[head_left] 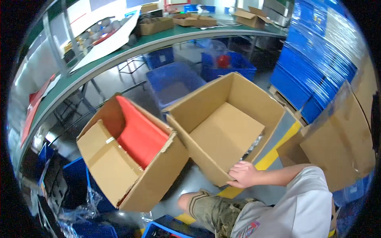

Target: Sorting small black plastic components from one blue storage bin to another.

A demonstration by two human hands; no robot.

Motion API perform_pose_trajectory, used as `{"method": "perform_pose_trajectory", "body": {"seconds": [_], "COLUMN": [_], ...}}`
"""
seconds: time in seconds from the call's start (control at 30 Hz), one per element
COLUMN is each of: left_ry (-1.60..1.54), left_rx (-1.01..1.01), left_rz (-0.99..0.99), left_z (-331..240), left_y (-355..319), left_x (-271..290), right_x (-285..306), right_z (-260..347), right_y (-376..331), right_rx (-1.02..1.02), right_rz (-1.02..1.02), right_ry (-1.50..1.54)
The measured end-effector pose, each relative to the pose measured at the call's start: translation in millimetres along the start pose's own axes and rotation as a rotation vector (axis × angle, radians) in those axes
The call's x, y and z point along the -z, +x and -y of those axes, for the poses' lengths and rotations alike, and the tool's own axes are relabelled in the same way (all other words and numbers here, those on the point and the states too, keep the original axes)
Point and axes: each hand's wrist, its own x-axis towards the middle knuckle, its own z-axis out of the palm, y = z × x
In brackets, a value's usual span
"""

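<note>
The large cardboard box (226, 127) sits open at the centre right of the scene, tilted with its opening facing up and toward the viewer. It is plain brown, with flaps folded outward, and its inside is bare apart from a flat cardboard bottom panel and a bit of crinkled clear plastic at its right inner edge. The right hand (244, 174) grips its near corner, fingers curled over the rim. The box's left side is just beside, perhaps touching, another open box on the floor.

Two open cardboard boxes (222, 127) (131, 158) — one red sheet (139, 137)
</note>
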Motion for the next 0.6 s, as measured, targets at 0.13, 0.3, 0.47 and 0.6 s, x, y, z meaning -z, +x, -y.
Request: {"method": "perform_pose_trajectory", "body": {"seconds": [0.13,0.3,0.47,0.6], "left_ry": [-0.125,-0.325,-0.422,-0.163], "left_rx": [0.188,0.55,0.611,0.561], "left_rz": [-0.154,-0.461,-0.5,-0.625], "left_z": [-33,-65,-53,-59], "left_y": [-39,-72,-89,-92], "left_x": [28,38,2,-12], "right_x": [-2,-9,-10,-10], "right_z": [-5,-17,-17,-23], "right_y": [9,-22,-16,-19], "right_rx": [-0.004,-0.128,-0.155,-0.196], "right_rz": [0.173,0.13,0.237,0.278], "right_ry": [-0.025,-0.051,0.021,0.082]}}
